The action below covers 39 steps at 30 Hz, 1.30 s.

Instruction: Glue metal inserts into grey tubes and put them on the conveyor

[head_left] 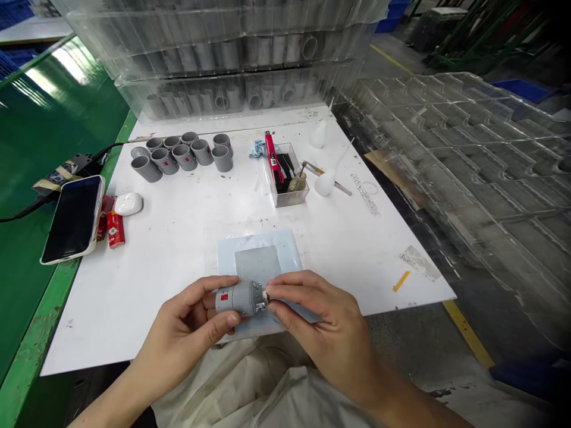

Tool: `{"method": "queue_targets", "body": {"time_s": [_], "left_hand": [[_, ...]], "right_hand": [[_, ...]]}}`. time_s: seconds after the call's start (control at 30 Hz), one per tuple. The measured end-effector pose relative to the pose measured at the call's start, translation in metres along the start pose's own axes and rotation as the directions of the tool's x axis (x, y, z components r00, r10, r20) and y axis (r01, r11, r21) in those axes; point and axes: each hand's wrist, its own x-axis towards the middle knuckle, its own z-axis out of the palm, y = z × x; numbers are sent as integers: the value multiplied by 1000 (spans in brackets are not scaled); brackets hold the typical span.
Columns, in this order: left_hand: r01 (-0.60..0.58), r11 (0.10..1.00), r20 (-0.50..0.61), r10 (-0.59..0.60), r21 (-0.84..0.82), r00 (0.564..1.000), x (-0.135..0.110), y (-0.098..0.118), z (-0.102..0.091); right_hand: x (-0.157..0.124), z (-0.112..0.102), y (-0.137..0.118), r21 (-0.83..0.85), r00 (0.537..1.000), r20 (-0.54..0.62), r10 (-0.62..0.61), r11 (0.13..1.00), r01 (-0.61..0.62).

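A grey cylindrical model part [242, 298] with a small red mark lies sideways between my hands, near the front edge of the white board. My left hand [191, 318] grips its left end, thumb below and fingers above. At its right end, my right hand [319, 315] pinches a small silvery piece [264, 296] against or in the cylinder's end; its exact shape is mostly hidden by the fingertips. Beneath the hands are a light blue cloth [292, 245] and a grey square sheet [256, 263].
Several grey tubes [182, 156] stand at the back left of the white board [187, 238]. A clear box [292, 198] holds a red cutter [273, 157] and a small bottle. Two white squeeze bottles [325, 183] sit beside it. A phone [74, 219] lies left; clear trays [241, 95] are stacked behind.
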Motion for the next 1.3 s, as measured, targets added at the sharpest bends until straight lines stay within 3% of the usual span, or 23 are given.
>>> {"method": "queue_targets", "body": {"time_s": [0.07, 0.13, 0.17, 0.23, 0.3, 0.4, 0.47, 0.53, 0.6, 0.67, 0.73, 0.77, 0.83, 0.97, 1.17, 1.3], "left_hand": [[-27, 1000, -59, 26, -4, 998, 1, -1, 2], [-79, 996, -106, 82, 35, 991, 4, -3, 1], [-103, 990, -126, 115, 95, 985, 6, -4, 0], [-144, 952, -141, 187, 271, 972, 10, -5, -4], [-211, 876, -111, 285, 434, 952, 13, -2, -7], [-380, 757, 26, 434, 532, 900, 15, 7, -6], [-460, 711, 132, 466, 533, 875, 18, 14, -2], [-510, 676, 212, 477, 532, 853, 22, 17, 1], [-547, 631, 236, 511, 549, 826, 27, 16, 4], [-566, 600, 215, 555, 566, 803, 32, 12, 5], [-572, 607, 196, 572, 552, 797, 35, 7, 5], [-572, 618, 190, 573, 539, 797, 36, 4, 4], [-575, 640, 189, 569, 510, 800, 37, -1, 3], [-587, 664, 199, 567, 463, 799, 37, -9, 3], [-589, 696, 177, 573, 411, 800, 39, -15, 5], [-582, 726, 170, 563, 366, 809, 38, -9, 8]], "right_hand": [[-2, -1, -5, -24, 996, 51, 75, 997, -74], [-3, -5, -11, -8, 944, 209, 257, 965, -261], [-3, -7, -14, 16, 878, 306, 368, 920, -391], [0, -11, -19, 77, 701, 479, 529, 770, -634], [3, -13, -21, 149, 568, 593, 571, 615, -774], [7, -12, -20, 209, 508, 667, 546, 517, -830], [10, -14, -17, 199, 524, 651, 550, 542, -816], [14, -21, -13, 161, 588, 573, 571, 626, -763], [24, -34, -7, 94, 707, 421, 568, 748, -657], [40, -53, 1, -30, 846, 186, 499, 864, -503], [61, -73, 10, -220, 928, -69, 366, 902, -371], [72, -83, 15, -319, 938, -160, 306, 884, -343], [95, -97, 24, -502, 938, -232, 257, 794, -342], [134, -103, 39, -699, 948, -167, 271, 646, -308], [174, -95, 55, -718, 962, -138, 235, 645, -261], [170, -99, 46, -698, 967, -133, 218, 672, -248]]}}
